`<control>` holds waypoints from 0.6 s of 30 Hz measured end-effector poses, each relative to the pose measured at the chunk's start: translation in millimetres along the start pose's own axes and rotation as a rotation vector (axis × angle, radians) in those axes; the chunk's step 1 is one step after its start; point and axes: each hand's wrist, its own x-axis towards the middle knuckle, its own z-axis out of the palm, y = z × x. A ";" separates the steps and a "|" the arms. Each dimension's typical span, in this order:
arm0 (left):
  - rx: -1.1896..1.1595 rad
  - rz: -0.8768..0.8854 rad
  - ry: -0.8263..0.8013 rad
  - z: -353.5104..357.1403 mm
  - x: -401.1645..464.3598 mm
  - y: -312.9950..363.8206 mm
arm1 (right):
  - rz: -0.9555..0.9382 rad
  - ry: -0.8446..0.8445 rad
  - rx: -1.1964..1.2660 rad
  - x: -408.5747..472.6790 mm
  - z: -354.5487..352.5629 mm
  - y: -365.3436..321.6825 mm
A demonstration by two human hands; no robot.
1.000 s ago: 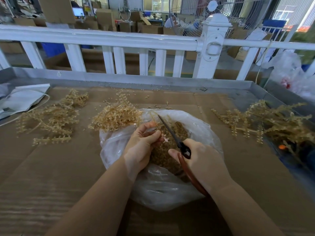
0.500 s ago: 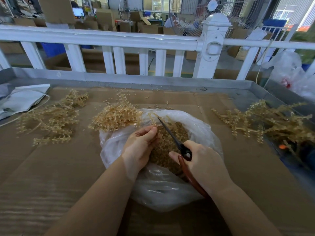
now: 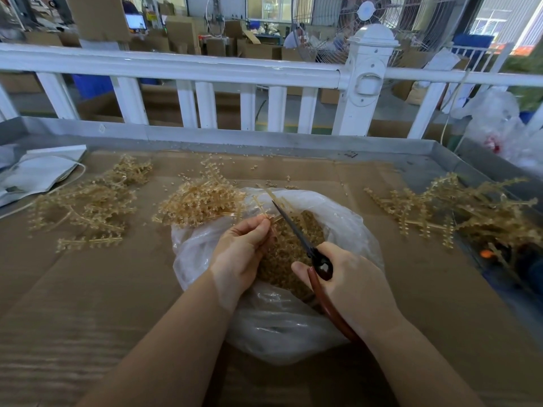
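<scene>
The bag (image 3: 293, 324) lies on the cardboard (image 3: 88, 289) before me, bits (image 3: 283, 254) in it; over it my left hand (image 3: 241, 254) holds a sprig (image 3: 262, 202), scissors (image 3: 293, 230) in my right hand (image 3: 349, 286) beside it. A near pile (image 3: 199, 204) lies behind the bag, a left pile (image 3: 85, 207) and right pile (image 3: 458, 207) well aside.

Left hand (image 3: 239, 254) pinches with its fingers (image 3: 258, 229), right hand (image 3: 349, 277) clenched, forearms converging

A factory floor: stacked cartons (image 3: 182, 33), a big fan (image 3: 367, 22), a white railing (image 3: 176, 66) and a cardboard-lined metal worktable (image 3: 293, 141).
</scene>
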 end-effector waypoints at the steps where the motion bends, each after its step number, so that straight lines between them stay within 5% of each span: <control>1: 0.003 -0.004 -0.001 0.2 -0.3 0.2 | -0.006 0.008 -0.010 -0.6 0.6 -0.2; 18: 0.023 0.003 -0.086 -5.3 1.4 -1.4 | 0.017 -0.054 0.049 3.0 0.3 -0.9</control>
